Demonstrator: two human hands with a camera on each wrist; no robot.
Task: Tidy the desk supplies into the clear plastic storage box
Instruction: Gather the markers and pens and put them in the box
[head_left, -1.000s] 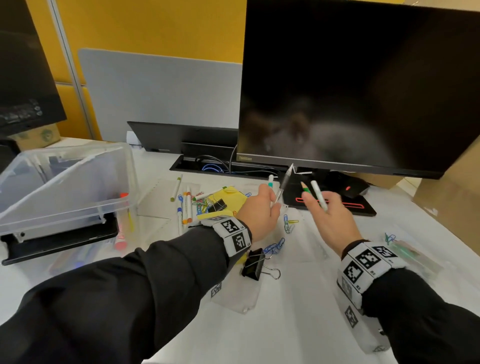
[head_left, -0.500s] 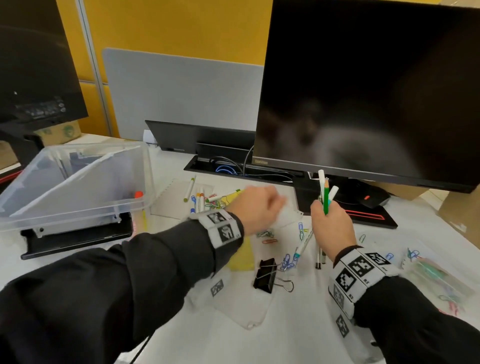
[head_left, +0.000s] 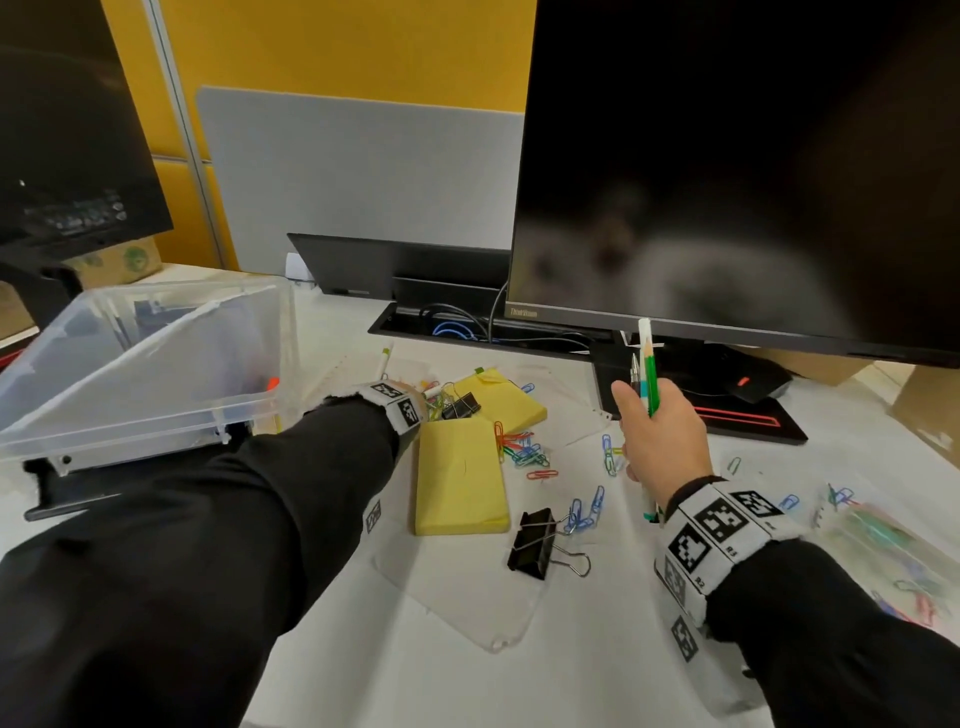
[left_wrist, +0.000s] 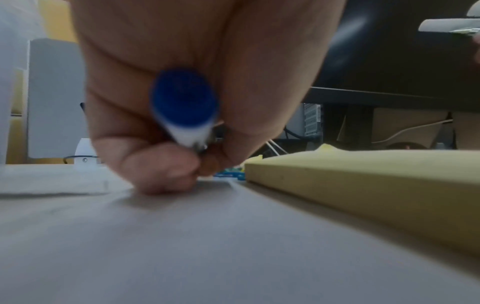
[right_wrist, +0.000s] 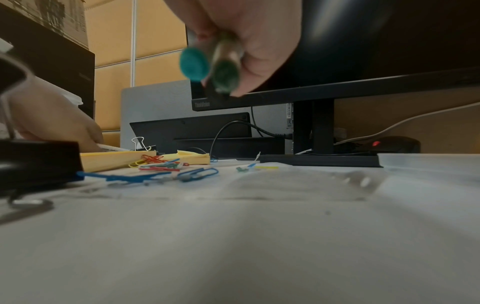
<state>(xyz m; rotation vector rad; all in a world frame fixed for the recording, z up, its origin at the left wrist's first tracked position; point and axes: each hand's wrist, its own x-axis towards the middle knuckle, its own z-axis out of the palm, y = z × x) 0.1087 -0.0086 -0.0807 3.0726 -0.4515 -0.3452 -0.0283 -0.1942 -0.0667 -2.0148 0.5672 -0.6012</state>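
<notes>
The clear plastic storage box (head_left: 156, 364) stands tilted at the left of the desk. My left hand (left_wrist: 182, 164) is down on the desk just left of the yellow sticky pad (head_left: 460, 473), fingers curled round a blue-capped white marker (left_wrist: 184, 107). In the head view its wristband hides most of it. My right hand (head_left: 654, 431) grips an upright bundle of pens (head_left: 647, 374) in front of the monitor: a white marker, a green pencil and a silver pen. Their teal and green ends (right_wrist: 205, 67) show in the right wrist view.
A second yellow pad (head_left: 504, 400), two black binder clips (head_left: 535, 543) (head_left: 460, 405) and several coloured paper clips (head_left: 524, 452) lie mid-desk. The large monitor (head_left: 727, 182) and its base (head_left: 743, 421) stand behind. A plastic bag of clips (head_left: 893, 556) lies far right.
The silver pen went from my left hand into the right hand's bundle, now held upright. My left hand then reached forward-left to the markers and closed on the blue-capped one.
</notes>
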